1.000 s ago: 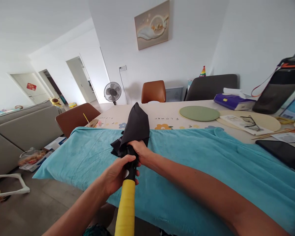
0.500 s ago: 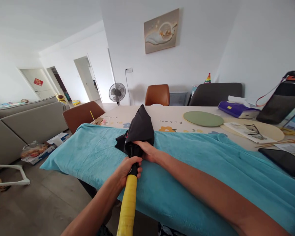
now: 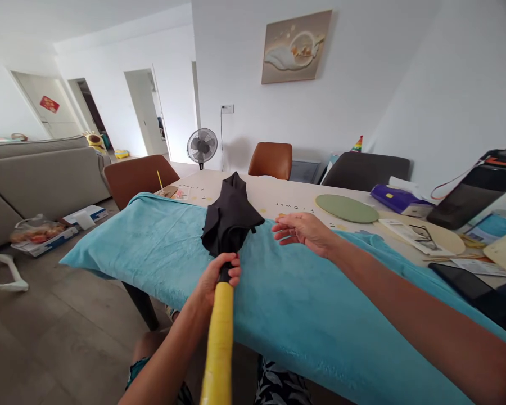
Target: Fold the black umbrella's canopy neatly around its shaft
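A folded black umbrella (image 3: pixel 230 216) with a yellow-wrapped handle (image 3: pixel 220 337) points away from me over the table. Its canopy is gathered but loose, with fabric edges flaring near the base. My left hand (image 3: pixel 221 274) is wrapped around the black shaft just above the yellow part. To the right of the canopy, my right hand (image 3: pixel 301 229) hangs in the air, fingers stretched out, apart from the fabric. Under both hands a turquoise blanket (image 3: pixel 299 298) covers the near side of the table.
A green oval placemat (image 3: pixel 346 208), a purple tissue pack (image 3: pixel 398 198), eyeglasses (image 3: pixel 424 233) and a dark tablet-like device (image 3: pixel 468 289) lie on the right. A black bottle (image 3: pixel 474 188) stands behind them. Chairs (image 3: pixel 270 160) line the far side; a fan (image 3: pixel 202 145) is behind.
My right hand has let go of the umbrella's canopy and moved right, its fingers now stretched out. The canopy has turned and its fabric hangs looser. My left hand keeps its grip.
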Available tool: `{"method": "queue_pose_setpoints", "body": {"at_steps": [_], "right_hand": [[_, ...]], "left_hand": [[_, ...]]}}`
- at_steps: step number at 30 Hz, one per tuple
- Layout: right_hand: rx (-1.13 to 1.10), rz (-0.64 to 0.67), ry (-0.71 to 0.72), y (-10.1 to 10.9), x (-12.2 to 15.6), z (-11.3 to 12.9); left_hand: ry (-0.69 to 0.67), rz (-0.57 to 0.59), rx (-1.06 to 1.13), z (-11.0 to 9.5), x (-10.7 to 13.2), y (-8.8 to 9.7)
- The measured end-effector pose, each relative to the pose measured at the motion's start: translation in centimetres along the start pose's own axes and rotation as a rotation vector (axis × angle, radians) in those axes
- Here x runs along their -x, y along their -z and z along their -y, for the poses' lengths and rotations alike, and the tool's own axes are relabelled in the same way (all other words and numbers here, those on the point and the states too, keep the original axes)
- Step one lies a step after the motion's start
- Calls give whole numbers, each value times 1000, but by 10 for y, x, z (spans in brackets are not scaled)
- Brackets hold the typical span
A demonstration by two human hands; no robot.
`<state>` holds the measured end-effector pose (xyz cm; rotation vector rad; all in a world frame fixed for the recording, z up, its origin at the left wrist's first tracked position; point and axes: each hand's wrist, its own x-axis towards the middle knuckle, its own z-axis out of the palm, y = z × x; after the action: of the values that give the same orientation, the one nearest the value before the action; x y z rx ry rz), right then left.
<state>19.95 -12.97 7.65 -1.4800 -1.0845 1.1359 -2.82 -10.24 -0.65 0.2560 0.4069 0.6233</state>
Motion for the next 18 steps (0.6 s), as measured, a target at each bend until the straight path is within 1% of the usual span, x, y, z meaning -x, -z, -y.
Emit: {"method": "queue_pose_setpoints", "body": {"at_steps": [2,3,5,7,10,12,14,16,18], "right_hand": [[-15,-24,46,-5,0,4],[-17,-38,66,-9,0,6],[-3,-69,95,-16,-3,6],[64,-111,126,-21,-9,3],[238,-192,188,-22,-26,-10],[322,-226,183,-21,-39,-21],[363,-269,137,-21,-52,-31],[385,-331,99,-23,-63,-39],[375,-362,97,-25,-71,-43]], "left_hand": [[33,-72,-150,6,-2,-3],[25,-91,-194,8,-3,-5],[-12,-101,-225,10,-4,-8],[-40,-98,-233,10,-4,-8],[-2,-85,-270,8,-4,-6],[22,-75,-293,7,-4,-4],[25,-71,-297,7,-4,-3],[20,-76,-296,7,-3,-4],[19,-86,-304,6,-3,-5]]}}
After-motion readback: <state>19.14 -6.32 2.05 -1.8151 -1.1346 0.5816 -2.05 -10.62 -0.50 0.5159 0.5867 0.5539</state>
